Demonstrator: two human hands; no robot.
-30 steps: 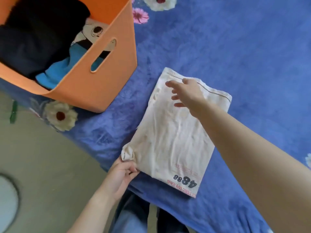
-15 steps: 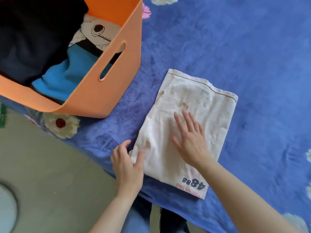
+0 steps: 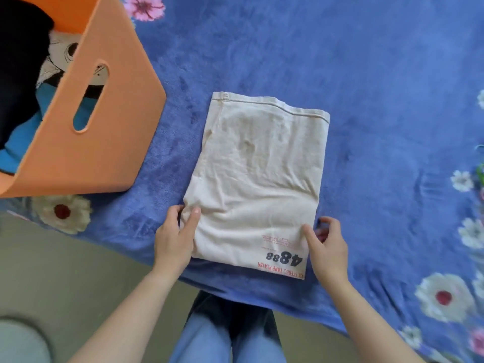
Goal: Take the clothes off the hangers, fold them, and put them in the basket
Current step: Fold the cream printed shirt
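Head cam: folded cream cotton T-shirt (image 3: 259, 174) lies flat mid-frame on the blue flowered fleece blanket (image 3: 379, 74). Its long axis runs bottom to top, tipped slightly right, with the hem end up top and an upside-down "4888" print at the bottom. Left hand (image 3: 172, 242) pinches the lower-left corner, and right hand (image 3: 328, 250) grips the lower-right edge with its fingers curled. Orange plastic basket (image 3: 110, 142) at upper left is cropped, its contents mostly hidden.

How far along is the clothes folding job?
Done: several clothes lie in the orange basket. In hand: the left hand and right hand pinch the side edges of the folded cream shirt on the blue blanket. Left: moving it into the basket. No hangers show.
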